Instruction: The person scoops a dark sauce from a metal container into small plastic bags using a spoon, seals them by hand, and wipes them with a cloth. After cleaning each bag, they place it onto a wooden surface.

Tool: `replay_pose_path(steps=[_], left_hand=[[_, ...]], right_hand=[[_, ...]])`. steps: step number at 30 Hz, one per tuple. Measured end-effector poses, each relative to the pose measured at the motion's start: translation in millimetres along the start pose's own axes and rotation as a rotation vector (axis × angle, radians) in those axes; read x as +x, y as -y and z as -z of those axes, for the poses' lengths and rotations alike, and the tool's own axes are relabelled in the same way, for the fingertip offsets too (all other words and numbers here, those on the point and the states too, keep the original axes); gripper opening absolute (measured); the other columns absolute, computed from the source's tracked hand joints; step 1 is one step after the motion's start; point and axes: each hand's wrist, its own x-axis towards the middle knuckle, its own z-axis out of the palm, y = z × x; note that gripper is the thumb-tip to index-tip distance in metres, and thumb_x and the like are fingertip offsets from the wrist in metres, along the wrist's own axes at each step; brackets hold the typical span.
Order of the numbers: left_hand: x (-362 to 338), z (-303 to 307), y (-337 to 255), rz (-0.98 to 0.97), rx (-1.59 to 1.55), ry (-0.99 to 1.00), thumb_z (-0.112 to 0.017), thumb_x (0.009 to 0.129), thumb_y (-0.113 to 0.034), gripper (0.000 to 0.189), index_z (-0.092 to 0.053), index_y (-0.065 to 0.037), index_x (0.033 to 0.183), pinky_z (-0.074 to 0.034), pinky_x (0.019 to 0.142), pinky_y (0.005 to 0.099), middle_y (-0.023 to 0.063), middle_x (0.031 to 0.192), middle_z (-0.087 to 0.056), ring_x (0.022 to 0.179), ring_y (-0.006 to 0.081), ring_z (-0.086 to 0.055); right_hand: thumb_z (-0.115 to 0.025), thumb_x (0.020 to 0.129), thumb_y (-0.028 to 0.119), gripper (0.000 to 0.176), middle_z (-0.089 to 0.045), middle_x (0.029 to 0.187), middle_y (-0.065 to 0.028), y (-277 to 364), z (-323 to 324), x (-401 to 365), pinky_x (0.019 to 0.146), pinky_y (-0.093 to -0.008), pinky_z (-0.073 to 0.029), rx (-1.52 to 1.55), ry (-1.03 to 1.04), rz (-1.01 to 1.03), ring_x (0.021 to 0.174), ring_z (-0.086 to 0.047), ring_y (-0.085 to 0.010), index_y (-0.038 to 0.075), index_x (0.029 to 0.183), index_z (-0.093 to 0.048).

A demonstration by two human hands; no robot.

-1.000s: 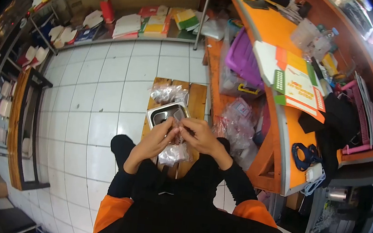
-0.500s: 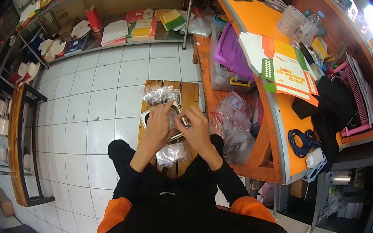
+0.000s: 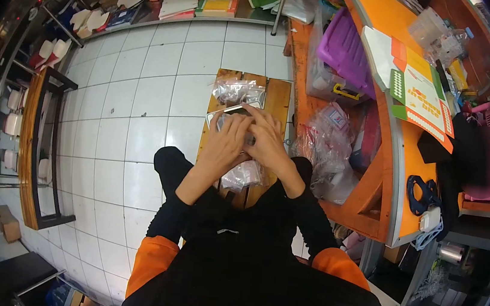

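Note:
Both my hands meet over a shallow metal tray [image 3: 211,118] on a slatted wooden stool [image 3: 282,100] between my knees. My left hand [image 3: 227,143] has its fingers bent down over the tray. Beside it, my right hand [image 3: 266,138] curls inward, its fingertips close to the left ones. Something small and clear, perhaps plastic, shows between them, mostly hidden by the fingers. Beyond the tray lies a pile of clear plastic packets [image 3: 239,90]. A second group of clear packets [image 3: 243,176] rests on the stool's near end, below my wrists.
To the right stands an orange counter [image 3: 415,166] with printed cardboard sheets [image 3: 423,101] and a dark blue strap [image 3: 420,194]. Beneath it are a purple basket [image 3: 347,50] and bagged plastic [image 3: 333,145]. At left is a wooden bench [image 3: 29,146]; shelves with cartons line the back.
My view has shifted, so the stool appears higher and further right. My hands have come closer together, and my right hand now reaches further over the tray with its fingers bent.

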Motion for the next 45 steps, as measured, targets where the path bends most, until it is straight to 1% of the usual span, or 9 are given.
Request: replay_pose_path(steps=[5, 11, 14, 17, 26, 32, 38, 41, 45], left_hand=[[-24.9, -14.4, 37.0, 0.157, -0.075, 0.119, -0.069, 0.072, -0.023, 0.06, -0.04, -0.002, 0.12, -0.031, 0.093, 0.0435, 0.0119, 0.108, -0.051, 0.102, 0.0242, -0.049], [-50.5, -13.1, 85.2, 0.533, -0.837, -0.131, -0.051, 0.09, -0.022, 0.032, -0.038, -0.003, 0.112, -0.044, 0.076, 0.0314, 0.0143, 0.086, -0.063, 0.078, 0.022, -0.061], [-56.0, -15.2, 94.3, 0.577, -1.049, -0.221, -0.044, 0.094, -0.02, 0.019, -0.042, -0.003, 0.102, -0.043, 0.077, 0.0285, 0.0092, 0.084, -0.061, 0.08, 0.0155, -0.057], [-57.7, -12.5, 100.7, 0.562, -1.09, -0.178, -0.047, 0.093, -0.018, 0.017, -0.046, -0.002, 0.096, -0.039, 0.082, 0.0264, 0.0055, 0.087, -0.055, 0.088, 0.0132, -0.053], [-60.8, -1.4, 108.7, 0.519, -0.914, -0.04, -0.054, 0.088, -0.017, 0.031, -0.039, -0.002, 0.111, -0.037, 0.089, 0.0316, 0.0093, 0.109, -0.047, 0.102, 0.0192, -0.047], [-62.7, -7.4, 107.9, 0.621, -0.91, -0.071, -0.064, 0.082, -0.018, 0.047, -0.04, 0.0, 0.118, -0.038, 0.088, 0.0325, 0.009, 0.107, -0.053, 0.102, 0.0182, -0.049], [-70.4, -33.4, 125.5, 0.792, -1.184, -0.047, -0.061, 0.084, -0.03, 0.051, -0.045, 0.0, 0.121, -0.038, 0.089, 0.0315, 0.0093, 0.112, -0.054, 0.104, 0.0186, -0.049], [-76.0, -71.2, 141.7, 0.939, -1.212, -0.074, -0.052, 0.087, -0.042, 0.054, -0.045, -0.001, 0.12, -0.036, 0.092, 0.0323, 0.0108, 0.114, -0.053, 0.103, 0.02, -0.05], [-70.6, -112.5, 155.6, 1.107, -1.664, -0.039, -0.048, 0.084, -0.054, 0.059, -0.05, -0.003, 0.113, -0.035, 0.095, 0.0348, 0.0122, 0.114, -0.053, 0.107, 0.0216, -0.048]], right_hand=[[-0.066, 0.076, 0.019, 0.028, -0.054, 0.115, -0.0125, -28.8, -10.6, 13.2, 0.09, -0.0392, -0.038, 0.616, 0.156, 0.164, 0.109, -0.046, -0.031, 0.004, 0.099, -0.06], [-0.059, 0.081, 0.022, 0.03, -0.055, 0.096, -0.0143, -101.9, -50.0, -31.5, 0.084, -0.0402, -0.04, -0.44, 0.0, -0.32, 0.097, -0.051, -0.0328, 0.002, 0.103, -0.055], [-0.056, 0.081, 0.018, 0.031, -0.056, 0.094, -0.0128, -109.1, -59.5, -38.2, 0.082, -0.0398, -0.038, -0.397, 0.22, -0.371, 0.099, -0.051, -0.0322, 0.003, 0.107, -0.052], [-0.054, 0.075, 0.007, 0.02, -0.058, 0.093, -0.0118, -113.1, -58.3, -42.0, 0.082, -0.037, -0.04, -0.425, 0.033, -0.068, 0.098, -0.053, -0.0273, 0.002, 0.093, -0.057], [-0.056, 0.069, 0.009, 0.015, -0.055, 0.079, -0.0085, -101.0, -46.8, -33.3, 0.074, -0.0334, -0.036, -0.65, 0.029, 0.042, 0.084, -0.05, -0.0227, 0.005, 0.08, -0.064], [-0.058, 0.073, 0.009, 0.011, -0.056, 0.082, -0.0095, -93.0, -70.5, -44.7, 0.073, -0.0359, -0.032, -0.213, 0.089, -0.203, 0.084, -0.052, -0.0257, 0.005, 0.082, -0.063], [-0.056, 0.077, 0.007, 0.012, -0.055, 0.087, -0.0097, -69.7, -37.8, -58.7, 0.075, -0.037, -0.033, -0.298, -0.251, -0.154, 0.085, -0.052, -0.0264, 0.005, 0.088, -0.06], [-0.056, 0.076, 0.004, 0.017, -0.053, 0.088, -0.0094, -69.7, -28.3, -69.3, 0.078, -0.0383, -0.034, -0.317, -0.331, -0.124, 0.084, -0.052, -0.026, 0.005, 0.093, -0.058], [-0.056, 0.075, 0.003, 0.025, -0.052, 0.092, -0.0094, -95.1, -48.7, -87.1, 0.083, -0.043, -0.033, -0.436, -0.287, -0.116, 0.087, -0.052, -0.0257, 0.005, 0.1, -0.057]])
